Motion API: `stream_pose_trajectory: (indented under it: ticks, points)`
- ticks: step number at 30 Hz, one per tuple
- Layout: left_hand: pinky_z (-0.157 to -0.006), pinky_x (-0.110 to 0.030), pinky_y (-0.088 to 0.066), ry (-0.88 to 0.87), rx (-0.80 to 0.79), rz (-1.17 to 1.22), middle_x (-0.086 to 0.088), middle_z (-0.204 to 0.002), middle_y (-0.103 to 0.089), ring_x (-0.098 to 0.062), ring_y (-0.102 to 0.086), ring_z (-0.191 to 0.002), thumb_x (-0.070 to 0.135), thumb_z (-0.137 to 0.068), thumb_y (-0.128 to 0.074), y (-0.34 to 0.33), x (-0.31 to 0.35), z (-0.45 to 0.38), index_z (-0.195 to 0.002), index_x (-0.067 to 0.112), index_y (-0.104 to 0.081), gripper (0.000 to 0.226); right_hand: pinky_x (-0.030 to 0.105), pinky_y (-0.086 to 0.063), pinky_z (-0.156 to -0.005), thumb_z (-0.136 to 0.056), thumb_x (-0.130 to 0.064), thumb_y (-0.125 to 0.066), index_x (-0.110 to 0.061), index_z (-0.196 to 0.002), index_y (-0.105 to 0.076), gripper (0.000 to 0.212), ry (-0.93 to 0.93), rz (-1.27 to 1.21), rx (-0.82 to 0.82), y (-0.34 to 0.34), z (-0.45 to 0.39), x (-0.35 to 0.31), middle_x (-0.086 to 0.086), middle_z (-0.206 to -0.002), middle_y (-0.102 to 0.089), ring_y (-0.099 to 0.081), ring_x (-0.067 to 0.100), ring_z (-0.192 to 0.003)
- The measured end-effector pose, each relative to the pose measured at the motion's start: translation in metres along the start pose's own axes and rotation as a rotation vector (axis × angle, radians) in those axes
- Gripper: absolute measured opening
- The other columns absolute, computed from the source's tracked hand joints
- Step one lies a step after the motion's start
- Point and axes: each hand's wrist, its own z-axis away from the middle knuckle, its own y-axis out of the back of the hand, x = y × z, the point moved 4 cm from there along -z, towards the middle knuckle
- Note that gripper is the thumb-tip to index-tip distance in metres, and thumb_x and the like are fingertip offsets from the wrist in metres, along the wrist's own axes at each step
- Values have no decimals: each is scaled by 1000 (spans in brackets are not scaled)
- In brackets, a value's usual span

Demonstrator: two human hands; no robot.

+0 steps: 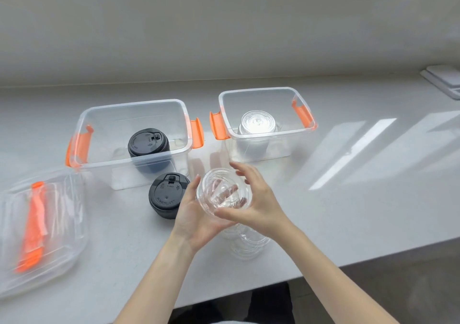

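Both hands hold a clear plastic lid (222, 194) above the counter. My left hand (191, 214) cups it from the left and below; my right hand (254, 199) grips it from the right, fingers curled over its rim. Under the hands lies a stack of clear lids (245, 242). A stack of black lids (165, 195) stands just left of my left hand. The left clear bin (99, 114) holds another stack of black lids (148, 142). The right clear bin (263, 91) holds a stack of clear lids (257, 123).
Both bins have orange latches. Clear bin covers with orange handles (37, 226) lie at the left edge of the white counter (361, 199). A flat white object (445, 79) sits at the far right. The counter's front edge runs diagonally at lower right.
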Motion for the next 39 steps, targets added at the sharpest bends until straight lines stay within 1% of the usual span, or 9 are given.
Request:
stream_pose_trajectory:
  ticks: [3,8,12,15,18,25,33,37,39]
  points:
    - [-100,-45,-44,9,-42,20,-12,-140,-44,-32,-47,-124,56,-80,-46,3,0,3,-137,10,-40,73,6,-35,-91,-54,-37,-83,-34,-132,-37,91,2,17,-45,-12,6,-3,-25,-121,-41,-41,-10,-114]
    - [-94,-49,-45,-8,17,-52,-15,-130,-49,-38,-54,-112,50,-68,-60,18,3,11,-125,21,-50,64,4,-27,-101,-53,-38,-85,-36,-132,-36,93,-48,46,-84,-5,15,6,-15,-131,-43,-37,-3,-124]
    - [-84,-48,-50,-8,60,-92,-15,-117,-59,-38,-61,-103,49,-53,-72,29,7,23,-108,22,-58,63,28,-25,-113,-57,-40,-83,-26,-137,-33,96,-190,285,-135,9,26,38,-13,-133,-36,-24,8,-132]
    - [-86,-48,-47,-11,112,-100,-14,-122,-56,-39,-56,-110,52,-64,-60,33,7,30,-109,24,-55,54,34,-23,-115,-55,-48,-79,-24,-142,-24,105,-296,422,-186,5,36,62,-5,-145,-30,-18,14,-138]
    - [-87,-47,-45,-1,138,-87,-14,-125,-52,-39,-52,-115,51,-68,-55,37,3,35,-103,24,-58,44,32,-23,-114,-60,-45,-78,-22,-143,-23,102,-304,413,-167,1,42,68,-2,-148,-31,-22,15,-138]
    - [-82,-47,-49,-2,140,-91,-14,-121,-52,-37,-58,-102,51,-71,-53,45,-1,42,-95,24,-60,37,29,-19,-115,-69,-42,-68,-14,-146,-15,98,-254,550,-145,-4,44,61,2,-154,-21,-17,17,-141]
    - [-82,-46,-46,-2,139,-120,-13,-115,-55,-36,-58,-100,51,-72,-52,46,1,45,-93,23,-61,36,30,-32,-107,-67,-54,-63,-6,-144,-19,101,-247,759,-129,-6,42,51,4,-150,-29,-26,19,-137]
    - [-82,-45,-47,16,129,-108,-13,-117,-54,-35,-57,-100,51,-71,-53,45,0,45,-94,23,-61,37,33,-40,-102,-66,-51,-64,-9,-145,-17,102,-272,689,-109,-2,40,42,2,-147,-34,-28,18,-135]
    - [-79,-45,-50,21,116,-104,-13,-118,-54,-35,-56,-101,51,-71,-53,43,-1,45,-96,23,-61,38,29,-35,-106,-65,-49,-64,-9,-145,-18,101,-213,595,-56,0,38,28,3,-146,-35,-30,18,-134]
